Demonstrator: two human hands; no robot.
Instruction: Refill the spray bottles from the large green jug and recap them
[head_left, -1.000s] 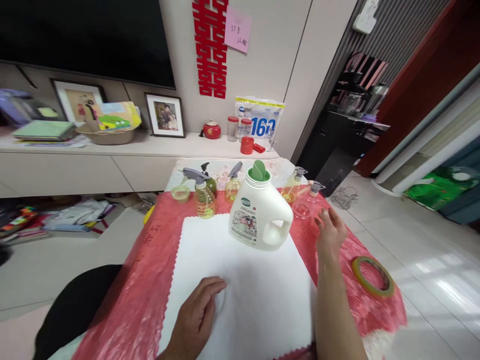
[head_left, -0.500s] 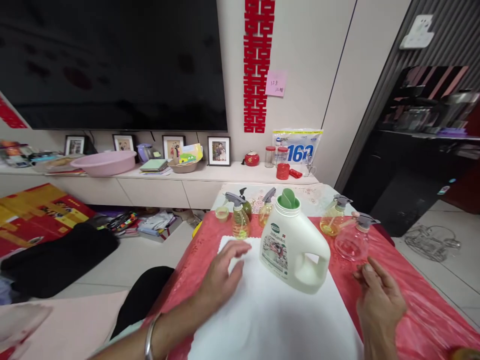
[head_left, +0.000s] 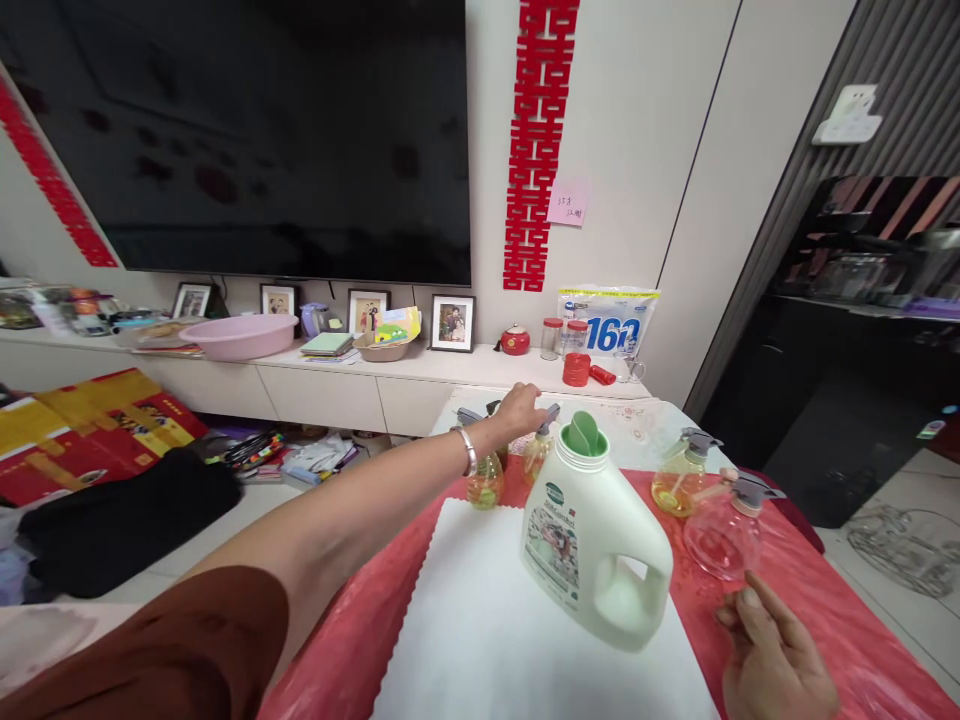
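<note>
Living room, red cloth table (head_left: 862, 640), white mat (head_left: 480, 620) on top. Left hand (head_left: 521, 410) reached far, fingers curled loosely over spray bottles (head_left: 484, 475), grip unclear. Bottles looked light, slick plastic; best taken at neck under trigger. Right hand (head_left: 776, 660) near, half-open, empty. Detergent jug (head_left: 592, 530) mid-mat.

Detergent jug (head_left: 592, 535) stands mid-counter on the cloth (head_left: 487, 640), with a row of spray bottles behind it: two at left (head_left: 485, 480) (head_left: 538, 450), where the left hand (head_left: 517, 410) reaches over them, and two at right (head_left: 679, 475) (head_left: 726, 530). Right hand (head_left: 776, 665) sits at the counter's (head_left: 840, 640) near right edge, just in front of the rightmost spray bottle and right of the jug. Behind the counter a wall shelf (head_left: 420, 365) carries a basin (head_left: 238, 335) at left, picture frames (head_left: 452, 322) in the middle, jars (head_left: 562, 338) and a bag (head_left: 607, 322) at right, all under the TV (head_left: 262, 130).
</note>
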